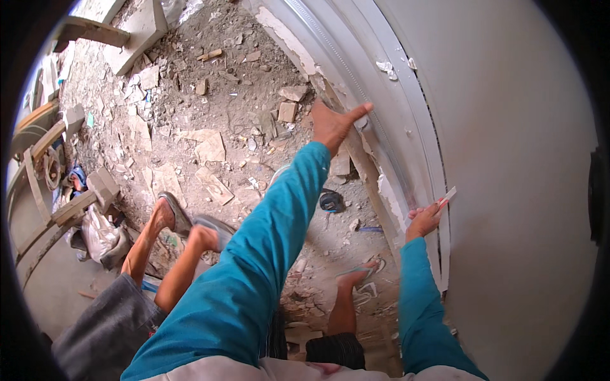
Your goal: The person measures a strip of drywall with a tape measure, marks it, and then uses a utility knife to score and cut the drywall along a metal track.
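Observation:
My left hand reaches over the near edge of a long pale frame that has a perforated metal strip along it. The thumb lies across the frame, while the fingers curl down over its edge and are mostly hidden. Lower along the same frame, my right hand is closed on a thin white-and-red tool, whose exact kind I cannot make out. That tool's pale end points up beside the smooth grey panel. A brown wooden plank runs beside the frame, below my left hand.
Broken tile and rubble cover the ground. A black tape measure and a thin blue stick lie there. Another person's legs are at the left, near wooden supports, blocks and a plastic bag.

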`<move>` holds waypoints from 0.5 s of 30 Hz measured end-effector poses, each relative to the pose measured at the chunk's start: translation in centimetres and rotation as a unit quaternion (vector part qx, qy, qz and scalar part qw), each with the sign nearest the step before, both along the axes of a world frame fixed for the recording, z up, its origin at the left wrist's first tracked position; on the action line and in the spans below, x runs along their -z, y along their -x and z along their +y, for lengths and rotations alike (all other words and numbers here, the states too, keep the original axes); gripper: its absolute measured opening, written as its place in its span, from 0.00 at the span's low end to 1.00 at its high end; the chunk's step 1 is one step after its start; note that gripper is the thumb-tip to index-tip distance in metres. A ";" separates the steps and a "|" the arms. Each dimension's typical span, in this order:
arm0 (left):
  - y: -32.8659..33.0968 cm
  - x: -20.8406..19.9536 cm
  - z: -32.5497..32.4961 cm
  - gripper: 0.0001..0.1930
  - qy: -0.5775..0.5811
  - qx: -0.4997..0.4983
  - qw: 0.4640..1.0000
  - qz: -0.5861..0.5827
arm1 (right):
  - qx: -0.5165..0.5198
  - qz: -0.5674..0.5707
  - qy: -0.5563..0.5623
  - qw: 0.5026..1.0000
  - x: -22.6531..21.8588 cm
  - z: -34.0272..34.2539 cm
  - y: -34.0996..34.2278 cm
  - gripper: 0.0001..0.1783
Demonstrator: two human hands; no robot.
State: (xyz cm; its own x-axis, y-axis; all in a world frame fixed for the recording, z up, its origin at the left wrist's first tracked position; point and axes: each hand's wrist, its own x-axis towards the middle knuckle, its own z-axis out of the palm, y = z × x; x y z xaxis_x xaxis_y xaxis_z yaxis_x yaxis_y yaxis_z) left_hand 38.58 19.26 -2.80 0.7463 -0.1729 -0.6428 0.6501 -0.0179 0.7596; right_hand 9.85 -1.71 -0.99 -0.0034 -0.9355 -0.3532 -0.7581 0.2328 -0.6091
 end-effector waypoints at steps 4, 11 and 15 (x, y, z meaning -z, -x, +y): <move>0.5 0.1 -1.5 0.64 -0.224 0.051 0.973 -0.026 | -0.002 0.018 0.006 1.000 0.4 -0.2 0.6 0.28; 0.8 -1.0 -2.4 0.55 -0.232 0.055 0.971 0.004 | -0.107 0.074 -0.006 0.991 -2.6 0.6 -5.9 0.27; 0.9 -1.4 -2.9 0.54 -0.244 0.052 0.968 0.032 | -0.367 -0.069 -0.030 0.927 -4.3 4.3 -19.2 0.27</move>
